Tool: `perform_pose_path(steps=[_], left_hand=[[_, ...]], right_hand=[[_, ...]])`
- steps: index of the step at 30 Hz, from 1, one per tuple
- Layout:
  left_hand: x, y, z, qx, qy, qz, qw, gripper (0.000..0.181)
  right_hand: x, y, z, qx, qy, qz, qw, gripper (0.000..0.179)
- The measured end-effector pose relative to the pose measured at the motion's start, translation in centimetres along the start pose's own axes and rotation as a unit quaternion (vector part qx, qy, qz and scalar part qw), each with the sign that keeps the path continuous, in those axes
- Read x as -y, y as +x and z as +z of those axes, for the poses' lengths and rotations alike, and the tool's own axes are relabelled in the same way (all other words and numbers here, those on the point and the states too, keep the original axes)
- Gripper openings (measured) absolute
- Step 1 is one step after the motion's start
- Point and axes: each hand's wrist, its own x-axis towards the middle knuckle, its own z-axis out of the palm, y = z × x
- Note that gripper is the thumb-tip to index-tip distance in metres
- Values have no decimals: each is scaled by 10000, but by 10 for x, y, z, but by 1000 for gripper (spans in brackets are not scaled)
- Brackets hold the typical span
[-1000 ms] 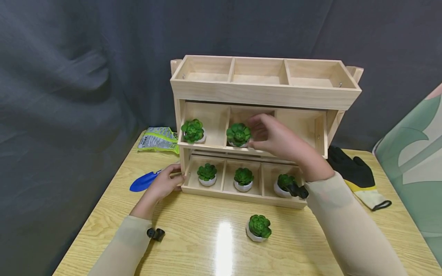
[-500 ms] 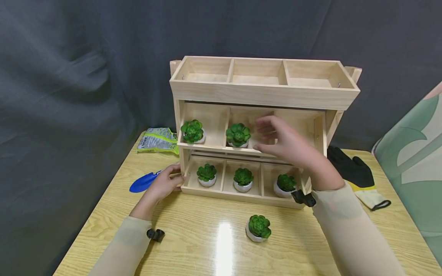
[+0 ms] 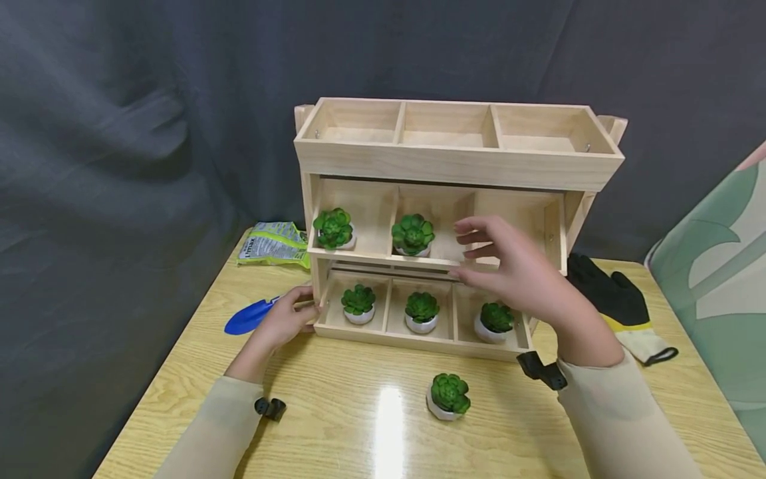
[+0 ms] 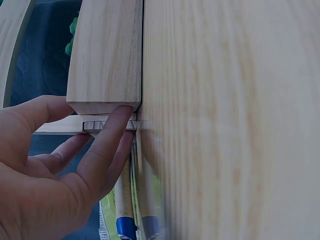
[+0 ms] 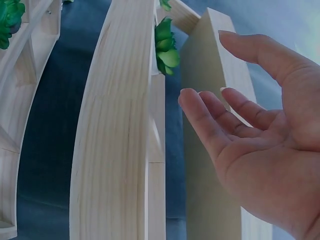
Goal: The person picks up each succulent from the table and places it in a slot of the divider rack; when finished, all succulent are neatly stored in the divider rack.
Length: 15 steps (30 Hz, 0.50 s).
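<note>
A three-tier wooden planter shelf (image 3: 455, 163) stands at the back of the table. At its lower left corner my left hand (image 3: 286, 322) grips the frame, fingers and thumb around the wood end (image 4: 105, 60) in the left wrist view. My right hand (image 3: 517, 269), bent-fingered and holding nothing, hovers before the right part of the middle tier. Left of it, a potted succulent (image 3: 413, 233) sits in the middle compartment, and another succulent (image 3: 334, 228) in the left one. The bottom tier has a succulent (image 3: 421, 306) in each compartment. One more succulent (image 3: 449, 394) stands on the table.
A blue trowel (image 3: 248, 317) lies beside my left hand, and a green-and-grey bag (image 3: 274, 243) behind it. Black-and-yellow gloves (image 3: 622, 299) lie right of the shelf. A dark curtain (image 3: 419, 50) hangs behind. The top tier has three bare compartments.
My right hand has let go of the middle tier's central succulent and drawn back right and downward. The left hand stays at the shelf's corner.
</note>
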Motion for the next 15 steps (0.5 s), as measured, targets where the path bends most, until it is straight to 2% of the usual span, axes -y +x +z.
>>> perform_pose_path(steps=[7, 15], left_hand=[[-3, -4, 1, 4, 15, 17, 10000, 61], [-3, -2, 0, 4, 15, -5, 10000, 60]], right_hand=[[-2, -21, 3, -88, 55, -114, 9999, 64], [-4, -45, 9, -126, 128, -29, 9998, 66]])
